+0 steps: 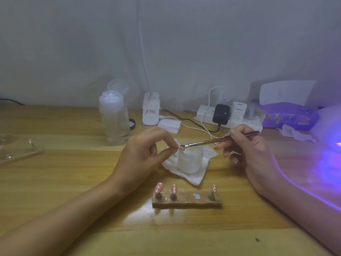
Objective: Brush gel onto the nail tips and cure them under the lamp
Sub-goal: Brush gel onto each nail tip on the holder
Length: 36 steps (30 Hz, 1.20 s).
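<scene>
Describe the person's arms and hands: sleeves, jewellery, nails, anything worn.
Nothing worn shows. The left forearm and right forearm are bare to the frame edge, without sleeves. The left hand and right hand carry no rings, watch or gloves. The right hand's visible nails look short and plain.

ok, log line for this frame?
step: gel brushing | left hand: pinches nail tip | right hand: holds brush, bristles at tip | holder: three pink tips | lamp: lit

Glossy wooden table (73,209), clear plastic bottle (114,119), metal-handled brush (217,140)
</scene>
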Tool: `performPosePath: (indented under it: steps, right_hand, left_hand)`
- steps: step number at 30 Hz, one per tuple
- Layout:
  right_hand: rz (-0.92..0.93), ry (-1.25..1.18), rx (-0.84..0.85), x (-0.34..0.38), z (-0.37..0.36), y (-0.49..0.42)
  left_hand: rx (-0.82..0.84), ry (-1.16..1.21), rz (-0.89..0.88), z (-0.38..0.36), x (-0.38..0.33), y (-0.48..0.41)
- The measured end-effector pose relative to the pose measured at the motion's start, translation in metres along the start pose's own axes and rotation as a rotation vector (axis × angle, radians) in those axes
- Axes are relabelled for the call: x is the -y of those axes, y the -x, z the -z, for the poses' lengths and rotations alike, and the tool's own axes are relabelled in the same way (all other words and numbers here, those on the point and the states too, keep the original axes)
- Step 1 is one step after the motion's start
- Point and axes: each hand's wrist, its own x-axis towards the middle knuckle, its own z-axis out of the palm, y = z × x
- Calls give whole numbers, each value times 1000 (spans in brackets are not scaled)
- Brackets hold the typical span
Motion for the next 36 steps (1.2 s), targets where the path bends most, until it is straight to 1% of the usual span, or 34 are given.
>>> performPosePath:
  steps: [3,7,11,15,18,22,26,31,34,36]
  right_hand:
    - [5,-19,-32,-1,3,-1]
    - [16,-11,13,-1,1,1]
    - [3,-33,-35,-1,3,1]
    - [7,-11,3,0,2,0]
    - [7,-21,-36,-2,4,0]
    - [15,-19,3,-1,2,0]
    - [13,-18,-36,-3,4,-1]
    - [23,2,-4,-1,0,1]
    - [20,-9,-47,-1,2,0]
    - [30,-31,-40,0,1,0]
  left_hand:
    - [1,-15,-5,0,0,0]
    - [3,-11,-12,0,0,-1]
    - [6,2,-11,-1,1,-1]
    - [11,7,-1,-1,0,-1]
    - [13,-2,7,0,0,0]
    - [13,1,17,0,-1,0]
    - [11,-2,21,0,-1,0]
    - [21,22,37,-1,0,0]
    - [27,20,42,-1,0,1]
    - [33,23,42,-1,0,0]
